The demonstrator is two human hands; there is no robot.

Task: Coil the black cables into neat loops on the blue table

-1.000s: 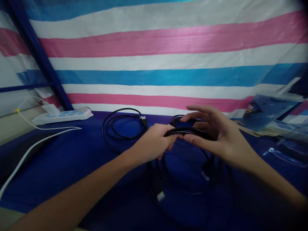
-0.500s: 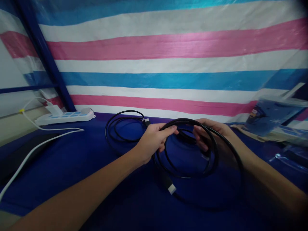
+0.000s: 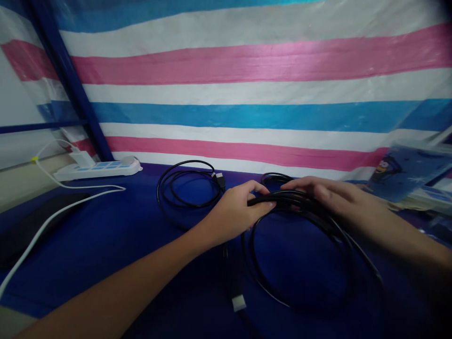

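Loops of a black cable (image 3: 259, 275) hang over the blue tabletop. My left hand (image 3: 242, 207) is closed on the top of the coil, pinching several strands between thumb and fingers. My right hand (image 3: 335, 197) is closed round the same bundle farther right, its thumb over the strands and its other fingers partly hidden behind them. A connector with a pale tip (image 3: 238, 302) hangs down below my left hand. Beyond my left wrist, another coiled black cable (image 3: 163, 181) lies on the table, its plug (image 3: 220, 180) close to my left hand. More black loops (image 3: 273, 175) lie just behind my hands.
A white power strip (image 3: 106, 169) holds a plugged-in white charger, with a white cable (image 3: 52, 216) running forward. A flat black object (image 3: 42, 226) lies at the left. A blue pouch (image 3: 406, 172) stands at the right. Striped sheeting (image 3: 233, 115) hangs behind the blue table (image 3: 137, 212).
My right hand has come onto the strands, thumb over them. The held coil has dropped lower and spread to the right. The hanging connector has swung down and slightly left.
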